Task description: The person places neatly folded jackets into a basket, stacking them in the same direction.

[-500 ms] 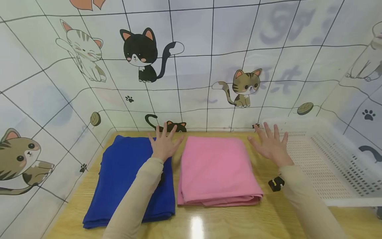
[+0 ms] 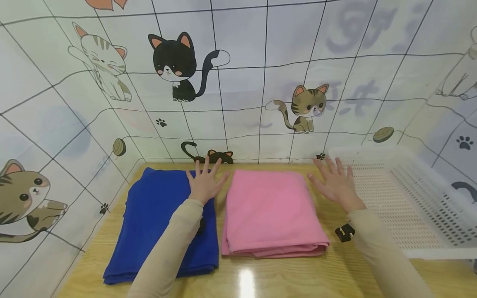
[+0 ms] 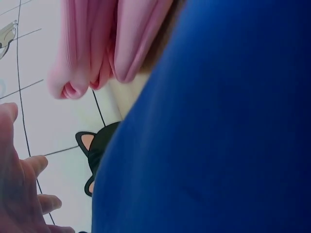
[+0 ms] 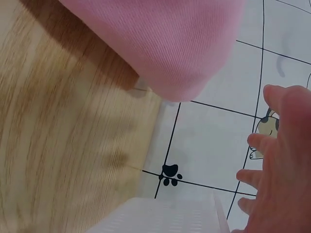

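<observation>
A folded blue cloth [image 2: 160,219] lies on the left of the wooden table, and a folded pink cloth [image 2: 270,211] lies beside it in the middle. My left hand [image 2: 205,184] is held over the blue cloth's right edge, fingers spread and holding nothing. In the left wrist view the hand [image 3: 19,184] shows apart from the blue cloth [image 3: 209,126]. My right hand [image 2: 337,188], fingers also spread, hovers between the pink cloth and a white plastic basket [image 2: 439,253]. The right wrist view shows that hand [image 4: 286,160] away from the pink cloth [image 4: 170,43].
The wooden table [image 2: 287,275] meets a white wall covering [image 2: 238,91] with cat drawings at the back and sides. The basket takes up the table's right side. A small black device [image 2: 344,232] sits at my right wrist.
My right hand has shifted slightly to the left and down in the head view. The left hand has barely moved, and both cloths lie as before.
</observation>
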Available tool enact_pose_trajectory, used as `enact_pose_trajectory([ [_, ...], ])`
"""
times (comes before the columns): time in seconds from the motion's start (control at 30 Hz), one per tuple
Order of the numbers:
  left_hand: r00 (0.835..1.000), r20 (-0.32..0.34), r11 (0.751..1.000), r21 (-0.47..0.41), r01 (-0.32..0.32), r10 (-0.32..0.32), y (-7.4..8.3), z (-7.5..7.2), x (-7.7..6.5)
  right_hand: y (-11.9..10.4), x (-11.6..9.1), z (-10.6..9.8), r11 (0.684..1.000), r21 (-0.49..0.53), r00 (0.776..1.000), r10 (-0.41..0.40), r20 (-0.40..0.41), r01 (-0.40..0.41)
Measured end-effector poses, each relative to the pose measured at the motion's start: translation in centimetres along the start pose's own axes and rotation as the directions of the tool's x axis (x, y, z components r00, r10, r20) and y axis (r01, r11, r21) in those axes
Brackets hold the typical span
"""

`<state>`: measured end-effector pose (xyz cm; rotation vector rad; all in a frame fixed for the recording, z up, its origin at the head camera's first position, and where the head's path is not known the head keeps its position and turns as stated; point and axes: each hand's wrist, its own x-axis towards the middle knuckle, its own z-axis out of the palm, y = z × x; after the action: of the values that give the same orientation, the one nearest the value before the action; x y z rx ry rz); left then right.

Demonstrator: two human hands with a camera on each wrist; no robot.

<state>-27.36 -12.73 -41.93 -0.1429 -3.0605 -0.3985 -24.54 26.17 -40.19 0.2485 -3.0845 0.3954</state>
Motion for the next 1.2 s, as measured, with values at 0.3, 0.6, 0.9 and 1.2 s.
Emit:
enact_pose_trajectory([
  [0.3, 0.997, 0.072, 0.994, -0.108, -0.01, 0.018, 1.4, 0.8, -0.6, -0.6, 0.0, 1.2, 0.995, 0.009, 0.995, -0.099, -0.005, 0.099],
  [0.6, 0.996, 0.075, 0.981, -0.192, -0.036, 0.051, 1.9, 2.0, -1.4, -1.2, -0.4, 2.7, 0.989, 0.03, 0.989, -0.141, -0.049, 0.143],
  [0.9, 0.989, 0.078, 0.944, -0.314, -0.097, 0.128, 2.3, 3.0, -2.6, -1.0, -1.3, 4.2, 0.989, 0.04, 0.988, -0.139, -0.068, 0.141],
  [1.2, 0.98, 0.113, 0.928, -0.354, -0.115, 0.164, 1.6, 3.6, -3.5, -0.8, -2.0, 4.9, 0.985, 0.125, 0.992, -0.117, -0.051, 0.123],
])
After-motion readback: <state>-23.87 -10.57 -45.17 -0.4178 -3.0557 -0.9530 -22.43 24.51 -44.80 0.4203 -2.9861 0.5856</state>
